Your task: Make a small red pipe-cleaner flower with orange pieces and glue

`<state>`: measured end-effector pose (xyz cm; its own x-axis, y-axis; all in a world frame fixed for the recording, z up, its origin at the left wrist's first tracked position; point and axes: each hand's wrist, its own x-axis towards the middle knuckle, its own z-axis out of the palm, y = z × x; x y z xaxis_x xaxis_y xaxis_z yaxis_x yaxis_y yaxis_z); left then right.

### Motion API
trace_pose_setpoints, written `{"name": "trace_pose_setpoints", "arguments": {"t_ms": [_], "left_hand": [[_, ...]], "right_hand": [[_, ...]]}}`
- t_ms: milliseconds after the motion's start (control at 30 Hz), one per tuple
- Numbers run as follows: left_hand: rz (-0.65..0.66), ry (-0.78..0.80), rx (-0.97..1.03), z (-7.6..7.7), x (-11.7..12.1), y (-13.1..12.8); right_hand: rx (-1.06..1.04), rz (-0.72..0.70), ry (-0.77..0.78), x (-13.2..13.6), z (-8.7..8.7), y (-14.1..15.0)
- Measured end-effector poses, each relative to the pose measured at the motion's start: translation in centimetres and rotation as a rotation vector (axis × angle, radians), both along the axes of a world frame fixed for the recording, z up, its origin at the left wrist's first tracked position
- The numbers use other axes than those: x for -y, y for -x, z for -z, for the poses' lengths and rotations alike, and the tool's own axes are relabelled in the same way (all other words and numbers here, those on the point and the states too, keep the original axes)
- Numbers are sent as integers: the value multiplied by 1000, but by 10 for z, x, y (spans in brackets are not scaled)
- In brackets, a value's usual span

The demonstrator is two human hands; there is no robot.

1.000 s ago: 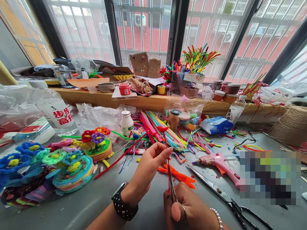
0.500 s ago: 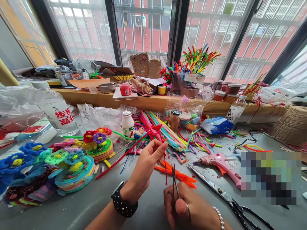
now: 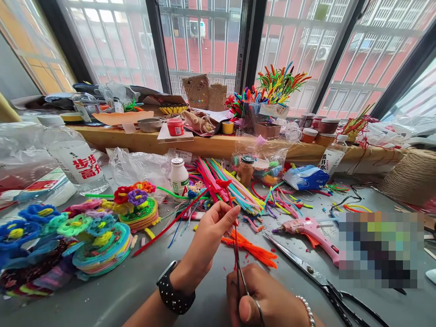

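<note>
My left hand (image 3: 213, 234), with a dark dotted watch band at the wrist, pinches a thin red pipe cleaner (image 3: 230, 200); its lower end hangs below my fingers. My right hand (image 3: 264, 295) is wrapped round small scissors (image 3: 241, 272), fingers in the handles, blades pointing up. The blades lie along the hanging end of the red pipe cleaner; whether they touch it I cannot tell. Just behind lie several orange pipe cleaners (image 3: 254, 250). Large scissors (image 3: 308, 268) rest on the table to the right of my right hand.
Pipe-cleaner flower pieces (image 3: 102, 247) crowd the left side. A pink glue gun (image 3: 311, 229) lies right, near a ball of twine (image 3: 410, 177). Behind my hands are a bundle of coloured pipe cleaners (image 3: 238, 186), a white bottle (image 3: 178, 177) and a wooden ledge (image 3: 143, 143) holding paint jars.
My right hand has moved slightly left, bringing the scissors from beside the red pipe cleaner's hanging end up against it in view. The left hand keeps its pinch.
</note>
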<state>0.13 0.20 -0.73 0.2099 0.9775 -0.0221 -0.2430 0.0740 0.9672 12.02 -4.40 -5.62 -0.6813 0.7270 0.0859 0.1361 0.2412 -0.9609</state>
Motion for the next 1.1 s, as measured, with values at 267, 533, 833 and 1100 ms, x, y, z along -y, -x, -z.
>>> {"name": "trace_pose_setpoints", "arguments": {"t_ms": [267, 533, 833, 1100], "left_hand": [[-93, -17, -6, 0, -3, 2], [-108, -17, -4, 0, -1, 2], [-18, -32, -63, 1, 0, 0], [-38, -39, -130, 0, 1, -1]], "right_hand": [[20, 77, 121, 0, 3, 3], [-4, 104, 67, -2, 8, 1], [37, -14, -12, -2, -5, 0], [59, 36, 45, -3, 6, 3]]}}
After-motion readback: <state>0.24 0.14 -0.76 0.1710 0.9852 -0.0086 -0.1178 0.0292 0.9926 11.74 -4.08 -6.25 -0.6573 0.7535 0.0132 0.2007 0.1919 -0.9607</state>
